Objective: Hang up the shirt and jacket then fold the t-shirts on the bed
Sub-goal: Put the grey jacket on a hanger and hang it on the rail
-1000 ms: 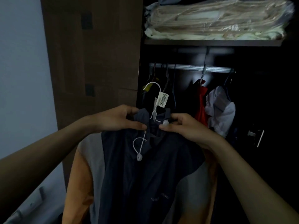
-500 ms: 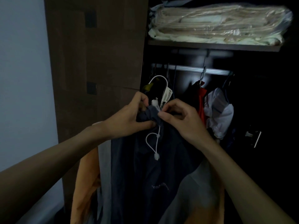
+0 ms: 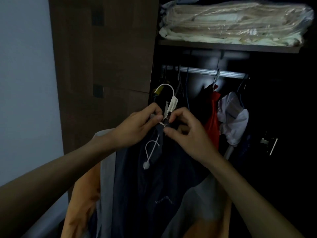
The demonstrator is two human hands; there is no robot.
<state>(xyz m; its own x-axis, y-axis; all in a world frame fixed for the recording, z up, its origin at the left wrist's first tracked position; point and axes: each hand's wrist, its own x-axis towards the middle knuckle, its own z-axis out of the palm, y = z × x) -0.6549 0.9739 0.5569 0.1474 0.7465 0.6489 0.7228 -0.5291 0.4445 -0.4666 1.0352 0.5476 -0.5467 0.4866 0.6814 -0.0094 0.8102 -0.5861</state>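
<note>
Two hands (left (image 3: 137,127), right (image 3: 187,133)) pinching one jacket (image 3: 154,194) collar.

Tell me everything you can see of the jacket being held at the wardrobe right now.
The jacket is dark navy down the middle with grey and orange panels at the sides, of thin, smooth-looking fabric, with small pale lettering low on the front. It hangs limp in front of the open wardrobe, collar up, on a white hanger carrying a paper tag. A white drawcord with a round toggle loops below the collar. The left hand and right hand both pinch the collar. The hanger's hook is not yet on the rail.
</note>
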